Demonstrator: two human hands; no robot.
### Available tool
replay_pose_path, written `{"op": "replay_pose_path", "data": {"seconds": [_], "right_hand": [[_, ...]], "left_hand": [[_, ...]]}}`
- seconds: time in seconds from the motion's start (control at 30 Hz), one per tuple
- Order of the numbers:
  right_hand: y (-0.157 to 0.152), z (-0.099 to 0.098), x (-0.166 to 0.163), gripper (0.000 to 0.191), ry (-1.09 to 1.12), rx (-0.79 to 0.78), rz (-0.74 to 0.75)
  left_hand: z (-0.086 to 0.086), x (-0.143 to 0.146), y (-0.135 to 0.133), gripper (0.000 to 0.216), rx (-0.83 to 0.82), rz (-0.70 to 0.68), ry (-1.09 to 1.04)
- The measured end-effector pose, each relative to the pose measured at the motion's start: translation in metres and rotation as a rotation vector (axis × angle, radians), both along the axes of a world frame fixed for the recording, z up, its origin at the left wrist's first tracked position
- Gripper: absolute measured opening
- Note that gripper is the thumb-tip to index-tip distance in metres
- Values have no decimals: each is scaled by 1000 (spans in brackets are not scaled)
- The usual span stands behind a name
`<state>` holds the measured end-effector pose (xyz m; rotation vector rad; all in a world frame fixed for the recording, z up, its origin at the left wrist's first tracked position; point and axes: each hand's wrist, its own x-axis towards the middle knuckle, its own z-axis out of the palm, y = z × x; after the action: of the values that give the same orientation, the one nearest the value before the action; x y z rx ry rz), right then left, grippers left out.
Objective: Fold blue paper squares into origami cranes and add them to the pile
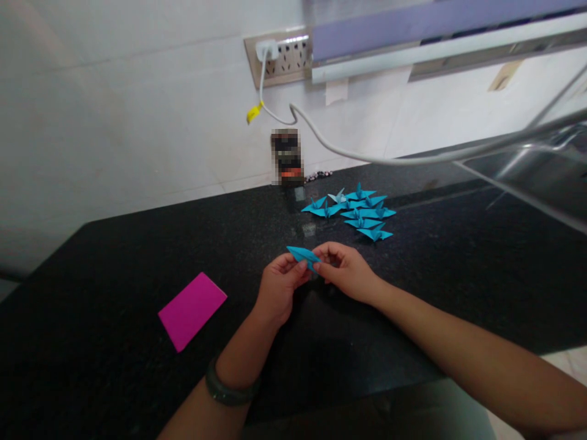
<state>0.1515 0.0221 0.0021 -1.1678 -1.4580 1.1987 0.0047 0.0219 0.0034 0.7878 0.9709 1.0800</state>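
A blue piece of folded origami paper point(301, 252) is pinched between both hands above the black countertop. My left hand point(280, 282) grips it from the left, thumb on the near face. From the right, my right hand point(345, 269) closes thumb and fingers on its other end, hiding part of that end. One pointed tip sticks out to the upper left. Beyond the hands, several blue folded paper cranes point(362, 214) stand in a cluster, with one paler crane point(338, 197) among them.
A magenta paper rectangle point(192, 311) lies on the black countertop point(114, 269) at left. A phone-like blurred object point(287, 157) leans against the wall beside a beaded strand point(318, 176). A white cable point(348, 153) runs from the wall socket point(287, 56) across to the right.
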Motion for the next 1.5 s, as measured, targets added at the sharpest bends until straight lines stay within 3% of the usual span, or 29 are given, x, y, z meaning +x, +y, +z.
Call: {"op": "replay_pose_path", "data": {"seconds": [0.2, 0.43, 0.6, 0.83, 1.0, 1.1, 1.2, 1.27, 1.33, 1.5], "right_hand": [[-3, -1, -2, 28, 81, 120, -18], [-8, 3, 2, 5, -252, 375, -162], [-6, 5, 3, 11, -346, 489, -160], [-6, 5, 2, 8, -293, 347, -123], [-4, 6, 7, 8, -257, 357, -114], [-1, 6, 8, 4, -111, 188, -137], [1, 8, 6, 24, 50, -50, -54], [1, 7, 4, 32, 66, -119, 31], [0, 5, 2, 33, 35, -131, 62], [-2, 2, 1, 25, -79, -18, -31]], "left_hand": [[-1, -3, 3, 20, -56, -31, -108], [0, -3, 3, 20, -88, 57, -118], [2, -1, 2, 23, -49, 55, -97], [1, 1, 2, 25, -15, 100, -108], [0, -2, 5, 24, -8, 139, -129], [1, -3, 6, 23, 14, 151, -126], [0, -3, 5, 22, 35, 116, -94], [-1, -2, 3, 18, 75, 85, -49], [-3, -2, 2, 15, 127, 64, 0], [-5, -1, 2, 12, 192, 77, 61]]}}
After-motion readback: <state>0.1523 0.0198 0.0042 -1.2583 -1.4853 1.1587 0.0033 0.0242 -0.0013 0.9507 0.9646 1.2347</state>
